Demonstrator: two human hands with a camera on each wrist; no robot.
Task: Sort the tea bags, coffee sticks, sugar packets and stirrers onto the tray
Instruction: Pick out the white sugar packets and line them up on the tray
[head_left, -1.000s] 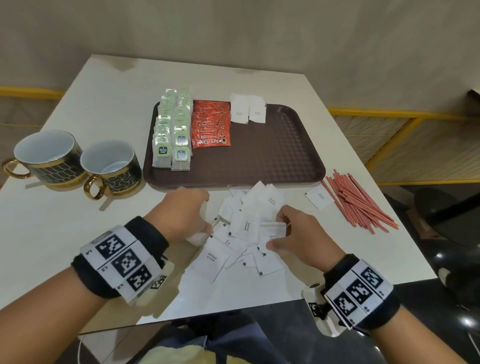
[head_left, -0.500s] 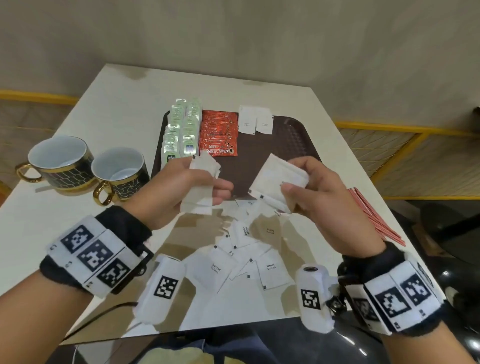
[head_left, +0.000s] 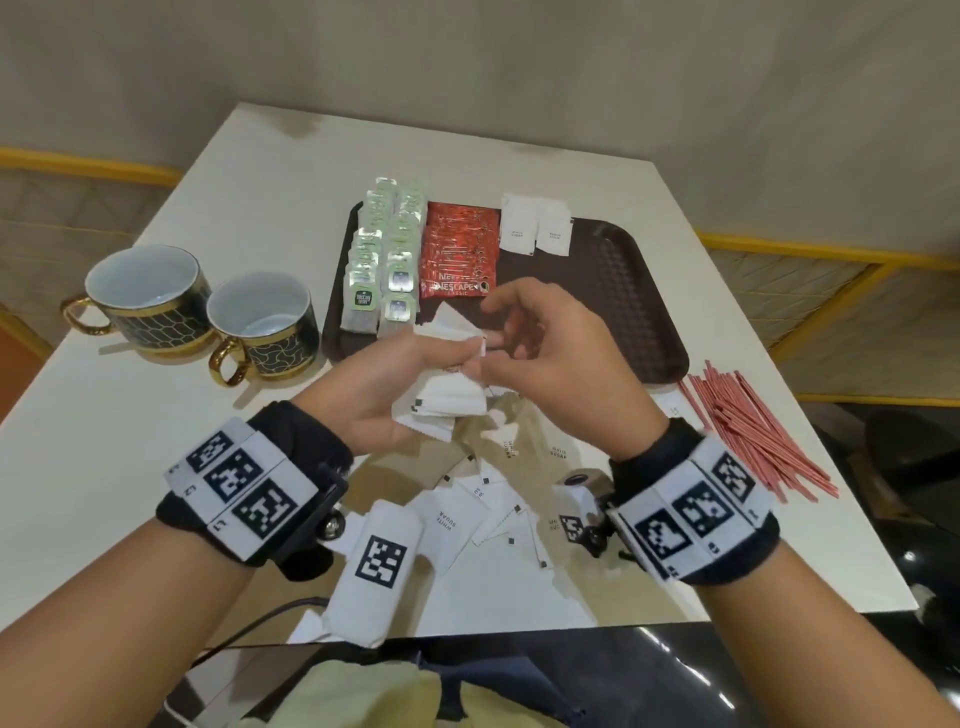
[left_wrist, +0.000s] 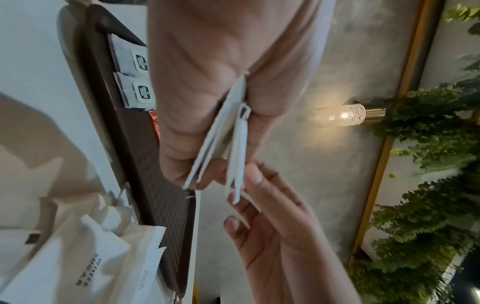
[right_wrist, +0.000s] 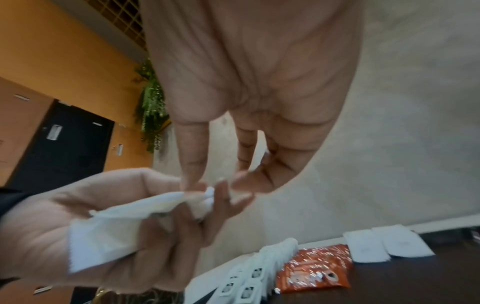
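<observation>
Left hand (head_left: 379, 384): raised above the near edge of the tray, palm turned inward, fingers and thumb curled round a small fanned stack of white sugar packets (head_left: 447, 405). The left wrist view shows the packets edge-on, clamped between thumb and fingers.

Right hand (head_left: 550, 364): raised opposite the left, fingers half bent and spread. Thumb and fingertips (right_wrist: 192, 181) meet the top end of the held stack; the grip reads as a light pinch on the packet edges, the remaining fingers loose.

Brown tray (head_left: 623, 291): on the white table (head_left: 249, 197), beyond the hands. Contents, left to right along its far-left part:
- tea bags (head_left: 382, 260), two overlapping rows;
- red Nescafe coffee sticks (head_left: 457, 254), one stack just beside the tea bags;
- two white sugar packets (head_left: 535, 231), side by side at the far rim.

Loose sugar packets (head_left: 483, 509): scattered pile on the table below the hands, near the front edge, several printed "WHITE SUGAR".

Red stirrers (head_left: 748, 431): loose bundle on the table, right of the tray, off it.

Two dark gold-trimmed cups (head_left: 208, 317): on the table left of the tray, touching each other.
</observation>
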